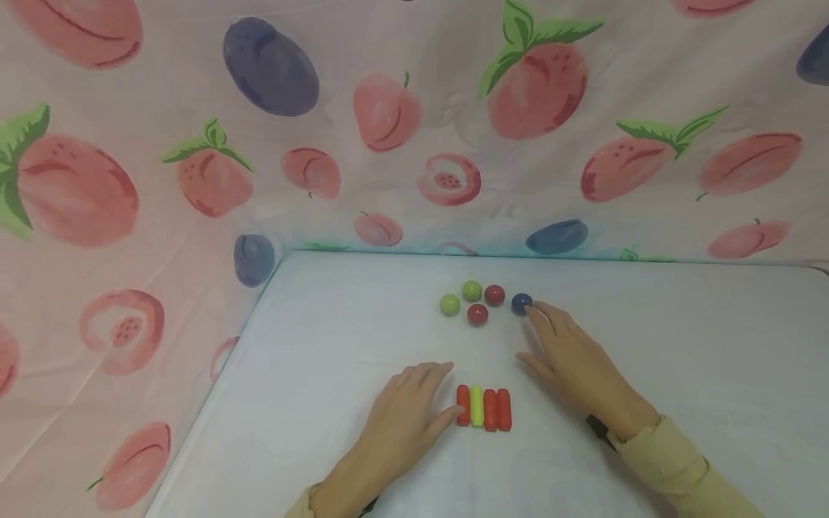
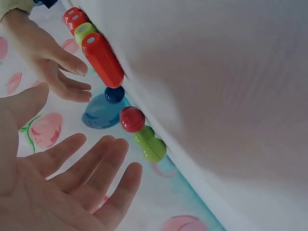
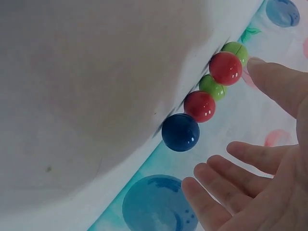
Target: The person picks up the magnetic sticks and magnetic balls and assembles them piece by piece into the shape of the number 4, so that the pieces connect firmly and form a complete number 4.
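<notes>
My right hand [image 1: 579, 363] reaches toward the blue ball [image 1: 522, 303] at the far side of the table, its fingers extended. In the right wrist view the fingertips [image 3: 192, 187] show just beside the blue ball, gripping nothing. Two red balls [image 1: 477, 314] and two green balls [image 1: 472, 291] lie to its left. My left hand [image 1: 403, 417] hovers with loosely spread fingers left of a row of short sticks. Its thumb tip overlaps the leftmost red stick [image 1: 463, 405] in the head view; contact cannot be told. A yellow-green stick [image 1: 477, 406] and two more red sticks [image 1: 490, 410] complete the row.
The white tabletop [image 1: 311, 324] meets a fruit-printed cloth [image 1: 447, 108] at the back and along the left side. A dark strap [image 1: 601, 430] shows at the right wrist, near the beige sleeve [image 1: 667, 457].
</notes>
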Demonstrator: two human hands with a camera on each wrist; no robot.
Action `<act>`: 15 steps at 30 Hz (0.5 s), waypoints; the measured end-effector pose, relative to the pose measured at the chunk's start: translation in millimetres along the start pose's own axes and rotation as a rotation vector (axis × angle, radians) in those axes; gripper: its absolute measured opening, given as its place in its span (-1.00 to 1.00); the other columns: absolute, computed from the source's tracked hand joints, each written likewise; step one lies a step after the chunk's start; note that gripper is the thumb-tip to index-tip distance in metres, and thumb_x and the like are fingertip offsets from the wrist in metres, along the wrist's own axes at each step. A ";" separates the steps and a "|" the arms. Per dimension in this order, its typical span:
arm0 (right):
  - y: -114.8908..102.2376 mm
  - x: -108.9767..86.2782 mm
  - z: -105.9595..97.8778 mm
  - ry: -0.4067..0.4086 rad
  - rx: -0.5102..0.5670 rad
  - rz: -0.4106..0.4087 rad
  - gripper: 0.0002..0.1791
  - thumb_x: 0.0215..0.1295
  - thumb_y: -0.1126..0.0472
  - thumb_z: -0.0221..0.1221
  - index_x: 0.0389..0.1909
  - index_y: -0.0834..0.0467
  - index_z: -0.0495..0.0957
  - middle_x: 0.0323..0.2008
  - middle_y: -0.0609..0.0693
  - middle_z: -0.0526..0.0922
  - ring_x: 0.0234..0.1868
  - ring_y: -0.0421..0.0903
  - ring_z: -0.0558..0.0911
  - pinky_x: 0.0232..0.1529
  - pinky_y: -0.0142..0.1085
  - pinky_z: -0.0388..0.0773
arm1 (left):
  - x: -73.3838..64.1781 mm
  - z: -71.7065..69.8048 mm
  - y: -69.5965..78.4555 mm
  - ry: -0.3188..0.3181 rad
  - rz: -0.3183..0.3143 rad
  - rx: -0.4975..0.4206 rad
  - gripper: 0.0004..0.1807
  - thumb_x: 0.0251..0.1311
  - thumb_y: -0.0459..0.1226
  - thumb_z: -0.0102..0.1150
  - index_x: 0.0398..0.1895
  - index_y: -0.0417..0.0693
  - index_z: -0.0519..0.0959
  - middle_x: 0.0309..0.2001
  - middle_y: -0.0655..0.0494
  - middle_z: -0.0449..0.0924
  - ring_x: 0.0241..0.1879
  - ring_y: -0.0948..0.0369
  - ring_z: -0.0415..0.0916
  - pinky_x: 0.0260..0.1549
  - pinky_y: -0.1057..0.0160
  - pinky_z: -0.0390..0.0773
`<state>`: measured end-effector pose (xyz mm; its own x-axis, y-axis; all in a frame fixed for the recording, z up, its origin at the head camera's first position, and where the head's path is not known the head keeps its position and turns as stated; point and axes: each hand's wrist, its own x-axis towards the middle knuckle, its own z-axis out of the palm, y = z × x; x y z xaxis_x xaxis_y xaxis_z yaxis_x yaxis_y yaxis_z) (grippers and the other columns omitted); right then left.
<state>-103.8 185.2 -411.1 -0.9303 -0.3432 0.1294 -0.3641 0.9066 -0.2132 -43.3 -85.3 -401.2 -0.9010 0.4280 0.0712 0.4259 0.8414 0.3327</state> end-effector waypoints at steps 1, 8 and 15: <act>0.6 0.9 0.4 0.003 0.002 -0.001 -0.13 0.22 0.00 0.36 0.40 0.33 0.20 0.35 0.31 0.31 0.37 0.22 0.32 0.27 0.10 0.41 | 0.5 0.0 0.3 0.001 0.003 -0.005 -0.34 0.27 0.08 0.24 0.37 0.05 0.39 0.24 0.11 0.51 0.21 0.16 0.46 0.19 0.07 0.51; 4.0 9.0 1.2 0.020 0.015 -0.010 -0.16 0.24 0.04 0.35 0.40 0.35 0.21 0.33 0.32 0.31 0.37 0.22 0.31 0.28 0.10 0.39 | 4.2 0.0 2.6 -0.022 -0.007 -0.029 -0.38 0.26 0.06 0.26 0.34 0.07 0.42 0.22 0.13 0.52 0.19 0.17 0.47 0.18 0.08 0.52; 5.2 15.3 -0.8 0.026 0.023 -0.010 -0.19 0.23 0.06 0.36 0.36 0.36 0.24 0.32 0.32 0.32 0.37 0.23 0.32 0.27 0.09 0.40 | 5.7 0.3 4.0 -0.037 -0.019 -0.053 -0.38 0.26 0.08 0.25 0.33 0.08 0.44 0.20 0.14 0.54 0.17 0.19 0.49 0.16 0.09 0.54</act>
<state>-119.9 184.8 -409.5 -0.9253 -0.3452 0.1569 -0.3745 0.8972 -0.2340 -46.7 -79.3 -399.7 -0.9049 0.4246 0.0297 0.4027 0.8314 0.3830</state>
